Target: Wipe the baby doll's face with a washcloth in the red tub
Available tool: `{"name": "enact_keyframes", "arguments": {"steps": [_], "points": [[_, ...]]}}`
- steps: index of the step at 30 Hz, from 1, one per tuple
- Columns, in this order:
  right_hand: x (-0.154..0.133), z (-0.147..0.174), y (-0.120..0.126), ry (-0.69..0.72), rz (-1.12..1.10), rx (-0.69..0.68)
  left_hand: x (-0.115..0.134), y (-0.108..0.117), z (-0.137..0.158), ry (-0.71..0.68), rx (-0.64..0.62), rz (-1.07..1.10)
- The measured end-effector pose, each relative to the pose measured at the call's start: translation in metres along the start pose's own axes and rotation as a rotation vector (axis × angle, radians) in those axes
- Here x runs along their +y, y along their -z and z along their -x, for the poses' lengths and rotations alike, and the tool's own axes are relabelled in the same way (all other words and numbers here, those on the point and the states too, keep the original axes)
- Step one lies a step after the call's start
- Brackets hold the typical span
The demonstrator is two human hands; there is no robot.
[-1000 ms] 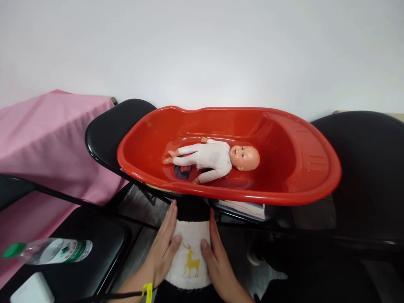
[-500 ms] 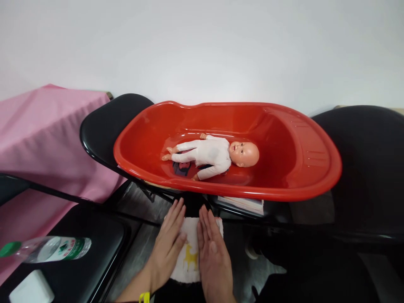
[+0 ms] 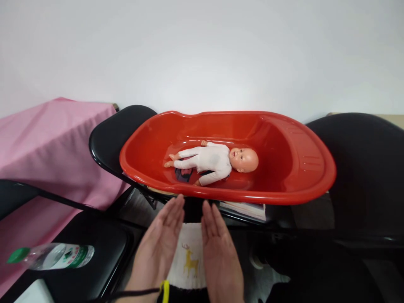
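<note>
Both the left hand point(image 3: 159, 250) and right hand point(image 3: 221, 252) lie flat and spread, flanking the small white folded cloth with a yellow deer print point(image 3: 188, 261) on the lap. Pressing evenly outward should smooth it best. The red plastic baby tub point(image 3: 296, 176) holds a doll point(image 3: 214, 162) beyond.

Plain white wall point(image 3: 202, 50); black chairs point(image 3: 366, 168); pink-draped table, perhaps point(image 3: 47, 143)

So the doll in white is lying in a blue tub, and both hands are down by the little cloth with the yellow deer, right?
Not quite: the tub is red, not blue, as the head view shows. The rest holds: the doll in white lies in it, and the left hand and right hand flank the cloth with the yellow deer.
</note>
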State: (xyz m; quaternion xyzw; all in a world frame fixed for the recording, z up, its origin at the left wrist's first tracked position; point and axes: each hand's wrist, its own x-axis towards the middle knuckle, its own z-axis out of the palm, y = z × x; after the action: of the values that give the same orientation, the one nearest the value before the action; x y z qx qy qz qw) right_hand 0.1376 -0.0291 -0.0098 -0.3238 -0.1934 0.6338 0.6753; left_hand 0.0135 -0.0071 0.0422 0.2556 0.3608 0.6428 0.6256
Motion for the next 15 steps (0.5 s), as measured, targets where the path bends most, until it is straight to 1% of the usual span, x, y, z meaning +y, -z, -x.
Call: {"name": "enact_keyframes", "arguments": {"steps": [2, 4, 7, 11, 15], "points": [[0.008, 0.000, -0.013, -0.017, -0.020, -0.059, -0.008, -0.009, -0.003, 0.143, -0.088, 0.181], [0.015, -0.004, -0.018, -0.027, -0.024, -0.084, -0.016, -0.010, -0.007, 0.213, -0.107, 0.303], [0.018, -0.010, -0.013, -0.043, -0.029, -0.072, -0.022, 0.001, -0.011, 0.194, -0.121, 0.396], [0.008, -0.013, -0.002, -0.069, -0.075, -0.057, -0.021, 0.019, -0.011, 0.193, -0.173, 0.524], [-0.002, -0.018, 0.007, -0.050, -0.128, -0.028, -0.018, 0.027, -0.010, 0.179, -0.138, 0.628]]}}
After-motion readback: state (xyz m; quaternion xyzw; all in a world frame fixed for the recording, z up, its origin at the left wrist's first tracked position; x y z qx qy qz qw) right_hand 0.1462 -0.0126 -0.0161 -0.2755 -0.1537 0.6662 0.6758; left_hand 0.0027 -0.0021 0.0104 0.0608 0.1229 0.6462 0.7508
